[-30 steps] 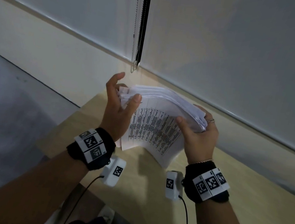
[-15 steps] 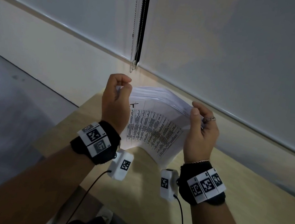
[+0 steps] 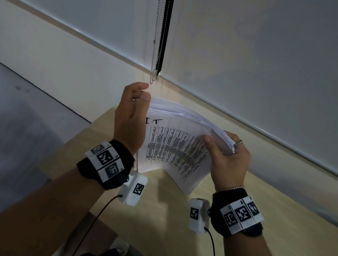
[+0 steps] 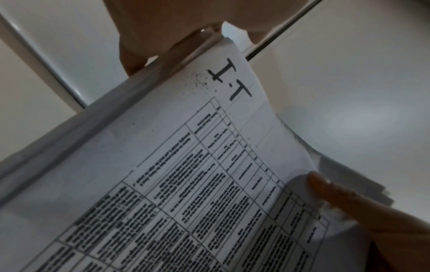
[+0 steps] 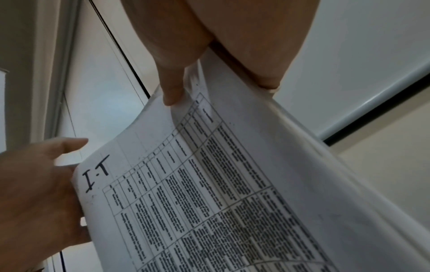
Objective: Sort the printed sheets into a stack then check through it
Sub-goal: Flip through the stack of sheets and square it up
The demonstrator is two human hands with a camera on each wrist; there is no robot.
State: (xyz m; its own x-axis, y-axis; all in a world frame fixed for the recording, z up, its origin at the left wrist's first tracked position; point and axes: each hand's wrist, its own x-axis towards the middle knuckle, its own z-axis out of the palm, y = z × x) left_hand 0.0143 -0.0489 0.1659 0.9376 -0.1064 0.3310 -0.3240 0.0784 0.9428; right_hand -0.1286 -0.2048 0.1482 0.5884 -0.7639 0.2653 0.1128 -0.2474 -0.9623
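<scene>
**A thick, floppy stack held up at both top corners**

We have the stack of printed sheets [image 3: 174, 147] lifted off the desk [image 3: 278, 237] and held in the air between our two hands, in front of the wall and just under the bead chain [image 3: 158, 41] of the blind. The front page carries a dense printed table with "I.T" handwritten at its top left.

We judge this stack light enough for two hands but soft: it bows across its width and its lower edge hangs loose toward the desk. The sheets are thin and smooth, so they are likely to slide against each other and fan out, as the upper right edges already do. The paper creases easily, so we would take it at the edges, near the top corners, with thumbs on the front and fingers behind, and let the bottom edge drop to the desk to square it up.

Our left hand [image 3: 129, 121] grips the top left corner, thumb pressed on the upper edge and fingers curled behind the pile. Our right hand [image 3: 228, 163] clamps the right edge of the whole stack, fingers wrapped behind it. Its thumb [image 4: 325, 185] lies on the front page near the right margin and, in the right wrist view, peels the edge of the front sheet away from the one beneath. We take this as the checking stage, leafing through page by page.
</scene>
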